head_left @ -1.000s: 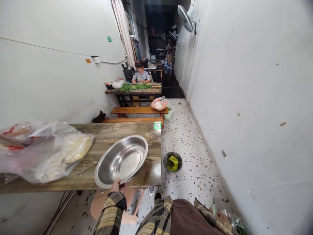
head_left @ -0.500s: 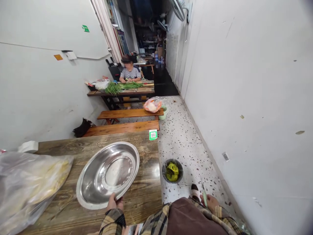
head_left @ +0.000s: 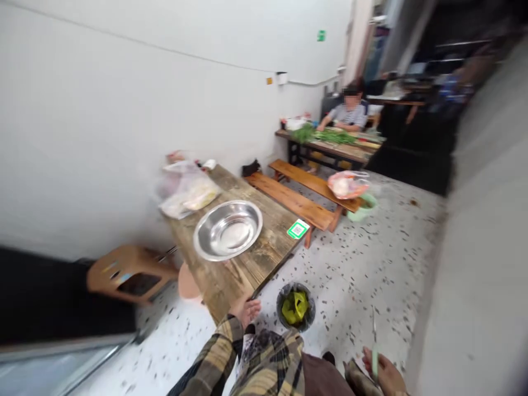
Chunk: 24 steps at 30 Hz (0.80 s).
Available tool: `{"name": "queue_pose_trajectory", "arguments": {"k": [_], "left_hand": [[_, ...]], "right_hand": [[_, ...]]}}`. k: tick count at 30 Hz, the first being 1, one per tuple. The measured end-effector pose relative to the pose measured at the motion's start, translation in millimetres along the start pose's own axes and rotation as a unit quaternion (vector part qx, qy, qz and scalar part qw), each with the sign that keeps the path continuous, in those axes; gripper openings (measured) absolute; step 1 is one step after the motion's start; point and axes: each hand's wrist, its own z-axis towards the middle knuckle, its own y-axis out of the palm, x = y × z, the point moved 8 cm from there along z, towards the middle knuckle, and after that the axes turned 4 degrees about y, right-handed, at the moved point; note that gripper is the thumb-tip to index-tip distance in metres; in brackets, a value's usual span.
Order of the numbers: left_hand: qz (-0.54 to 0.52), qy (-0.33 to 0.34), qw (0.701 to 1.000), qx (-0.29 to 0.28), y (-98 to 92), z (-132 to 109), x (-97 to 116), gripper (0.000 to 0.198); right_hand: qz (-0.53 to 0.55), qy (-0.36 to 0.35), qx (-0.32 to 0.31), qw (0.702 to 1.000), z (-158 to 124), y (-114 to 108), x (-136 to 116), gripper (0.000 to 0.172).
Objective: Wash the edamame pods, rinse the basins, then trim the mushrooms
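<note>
My left hand is beside the near corner of the wooden table, its fingers apart and nothing in it. On that table stands a steel basin, wide and shallow, out of the hand's reach and with nothing in it. Low at the right, my right hand is closed round the pale green handle of a small knife. Its thin blade points away from me; motion blurs it somewhat.
A lined bin with a yellow bag stands on the floor by the table. Plastic bags lie at the table's far left, with a brown stool nearby. Beyond are benches and a person at a table with green vegetables.
My left hand has let go of the basin's rim and drawn back to the table's edge. The view has swung left and the table is farther off. The knife stays in my right hand.
</note>
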Motion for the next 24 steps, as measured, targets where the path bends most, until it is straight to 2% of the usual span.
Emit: {"name": "queue_pose_trajectory", "arguments": {"k": [2, 4, 8, 11, 13, 17, 21, 24], "left_hand": [[0.003, 0.015, 0.999, -0.030, 8.9, -26.7, -16.5, 0.027], [0.002, 0.040, 0.998, -0.043, 8.3, -47.8, -24.1, 0.034], [-0.041, 0.048, 0.998, 0.009, -8.7, -65.7, -34.4, 0.033], [-0.066, 0.038, 0.997, 0.027, -4.3, -57.7, -38.0, 0.029], [-0.063, 0.033, 0.997, 0.012, 13.0, -47.6, -37.4, 0.028], [-0.040, 0.034, 0.998, -0.044, 64.8, -30.8, -32.6, 0.028], [-0.034, 0.028, 0.998, -0.054, 106.6, -17.7, -32.6, 0.025], [-0.042, 0.025, 0.999, -0.018, 133.6, -3.5, -37.1, 0.023]], "right_hand": [[-0.015, -0.007, -0.076, 0.997, 18.4, -10.2, -35.5, 0.048], [-0.019, -0.032, -0.105, 0.994, 29.6, -6.6, -78.1, 0.053], [0.006, -0.095, -0.159, 0.983, 21.1, 35.0, -154.6, 0.056], [0.006, -0.128, -0.191, 0.973, 0.8, 61.1, -184.8, 0.053], [0.003, -0.140, -0.200, 0.970, -8.9, 66.2, -190.7, 0.051], [-0.004, -0.155, -0.185, 0.970, -6.2, 55.2, -186.9, 0.052], [-0.031, -0.149, -0.181, 0.972, 26.0, 46.8, -192.2, 0.054], [-0.068, -0.182, -0.191, 0.962, 65.1, 44.3, -220.3, 0.048]]}}
